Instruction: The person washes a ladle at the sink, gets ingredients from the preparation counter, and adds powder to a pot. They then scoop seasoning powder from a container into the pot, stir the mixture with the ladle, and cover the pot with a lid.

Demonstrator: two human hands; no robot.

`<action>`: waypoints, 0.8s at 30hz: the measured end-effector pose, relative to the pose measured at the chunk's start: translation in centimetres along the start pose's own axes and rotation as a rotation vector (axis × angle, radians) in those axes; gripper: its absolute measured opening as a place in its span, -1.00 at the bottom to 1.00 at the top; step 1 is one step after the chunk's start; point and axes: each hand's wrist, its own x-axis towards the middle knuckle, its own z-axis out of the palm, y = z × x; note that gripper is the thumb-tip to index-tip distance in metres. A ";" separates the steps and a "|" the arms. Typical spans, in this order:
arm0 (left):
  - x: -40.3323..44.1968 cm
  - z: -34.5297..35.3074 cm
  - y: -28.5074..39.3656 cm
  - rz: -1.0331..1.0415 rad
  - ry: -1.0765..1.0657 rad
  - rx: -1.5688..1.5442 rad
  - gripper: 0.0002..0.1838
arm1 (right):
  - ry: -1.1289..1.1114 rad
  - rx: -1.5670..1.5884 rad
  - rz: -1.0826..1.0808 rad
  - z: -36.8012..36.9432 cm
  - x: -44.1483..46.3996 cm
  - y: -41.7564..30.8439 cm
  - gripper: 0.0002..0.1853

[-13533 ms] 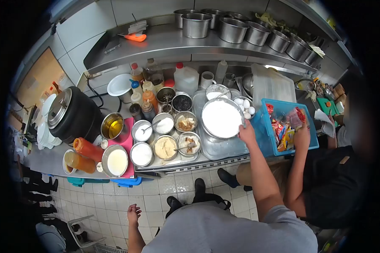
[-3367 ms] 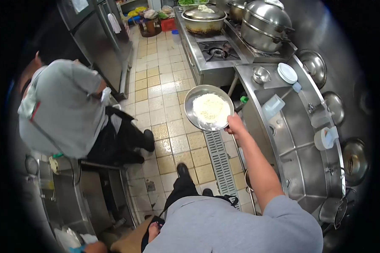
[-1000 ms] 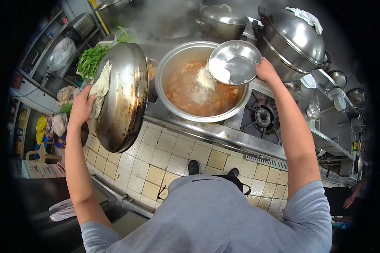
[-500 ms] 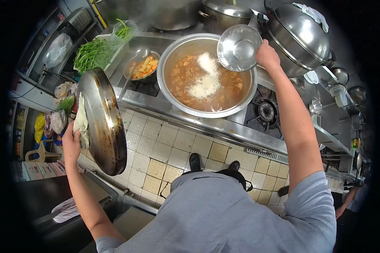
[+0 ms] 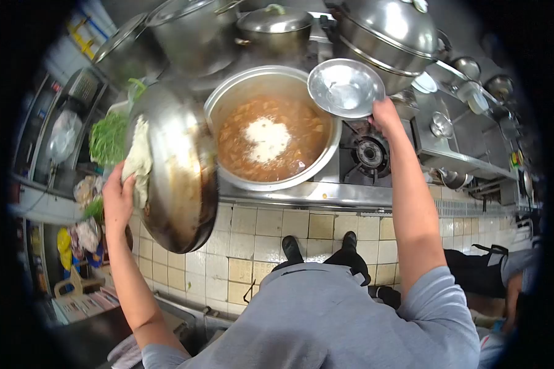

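Wide silver metal pot of brown stew: one, centre, below my right grip and to its left; my right hand is the nearer. Round scorched metal lid: one, left of centre, tipped on edge, long axis running top to bottom of the frame; contact with pot unclear. Shallow steel bowl: one, upper right of centre, tilted; my right hand is closed on its rim. Pale cloth: one, against the lid, gripped by my left hand, fingers partly hidden. White powder: one mound, on the stew.
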 end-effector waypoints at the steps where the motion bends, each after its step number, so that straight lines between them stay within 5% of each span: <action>1: 1.9 1.1 3.5 0.018 -0.015 0.039 -0.65 | -0.078 0.216 0.098 -1.7 -1.0 1.7 -0.69; 5: 8.7 8.3 11.1 0.144 -0.181 -0.014 -0.62 | 0.166 0.498 0.188 -7.1 -5.7 11.6 -0.74; 11: 14.4 19.9 16.6 0.292 -0.314 0.217 -0.52 | 0.373 0.509 0.283 -16.3 -15.6 22.4 -0.78; 16: 15.8 24.9 18.9 0.268 -0.393 0.372 -0.52 | 0.391 0.619 0.316 -23.7 -21.7 29.4 -0.78; 19: 15.3 26.1 21.8 0.198 -0.367 0.386 -0.52 | 0.696 0.545 0.469 -26.1 -22.6 33.0 -0.75; 24: 15.9 29.4 16.3 0.269 -0.294 0.354 -0.53 | 0.632 0.556 0.424 -31.6 -24.1 34.3 -0.59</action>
